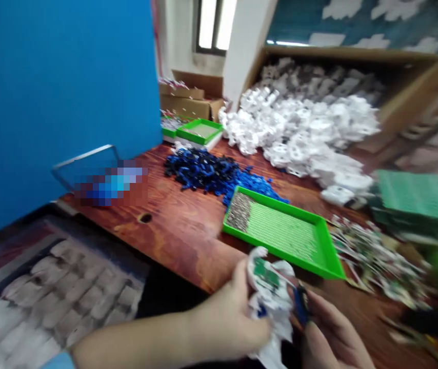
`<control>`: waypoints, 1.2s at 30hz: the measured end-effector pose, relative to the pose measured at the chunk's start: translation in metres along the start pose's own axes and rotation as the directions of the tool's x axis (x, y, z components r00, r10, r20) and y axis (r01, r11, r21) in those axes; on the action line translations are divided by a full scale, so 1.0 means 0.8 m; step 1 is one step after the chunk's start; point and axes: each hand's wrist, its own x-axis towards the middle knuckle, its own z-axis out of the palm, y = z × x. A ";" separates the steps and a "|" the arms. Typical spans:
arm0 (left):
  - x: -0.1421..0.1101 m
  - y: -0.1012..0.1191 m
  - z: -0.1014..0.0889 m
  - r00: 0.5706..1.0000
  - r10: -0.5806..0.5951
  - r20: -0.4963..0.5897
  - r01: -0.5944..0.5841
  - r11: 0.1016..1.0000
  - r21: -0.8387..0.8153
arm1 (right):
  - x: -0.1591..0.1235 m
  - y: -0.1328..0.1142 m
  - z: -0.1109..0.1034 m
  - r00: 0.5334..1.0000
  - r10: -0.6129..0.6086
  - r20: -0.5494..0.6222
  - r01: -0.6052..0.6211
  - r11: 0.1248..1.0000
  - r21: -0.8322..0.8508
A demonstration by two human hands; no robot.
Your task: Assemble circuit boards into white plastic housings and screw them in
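Near the table's front edge, my left hand (238, 320) is closed around a white plastic housing (280, 320). A small green circuit board (267, 274) sits in the upper part of this housing, and a bit of dark blue shows lower down near my thumb. To its right, the fingers of my right hand (332, 330) pinch a small dark blue and black part (301, 303) at the housing's side. Motion blur hides what exactly this part is. Just beyond my hands lies a green tray (280, 230) with a heap of small screws (239, 211) at its left end.
Blue and black small parts (207, 171) lie heaped behind the tray. White housings (299, 128) spill from a large box at the back. Wired circuit boards (376, 251) and a green stack (415, 202) are at right. Packed white pieces (80, 287) fill a container at lower left.
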 end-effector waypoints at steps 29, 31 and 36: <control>-0.046 -0.001 0.004 0.979 -0.150 0.136 0.179 0.955 -0.236 | 0.021 -0.113 -0.015 0.793 -0.147 0.592 0.508 0.695 -0.509; -0.047 0.001 0.004 0.981 -0.158 0.109 0.178 0.963 -0.204 | 0.021 -0.116 -0.014 0.786 -0.142 0.602 0.513 0.694 -0.506; -0.052 -0.001 0.006 0.986 -0.116 0.117 0.142 0.959 -0.245 | 0.022 -0.118 -0.014 0.781 -0.126 0.612 0.504 0.706 -0.498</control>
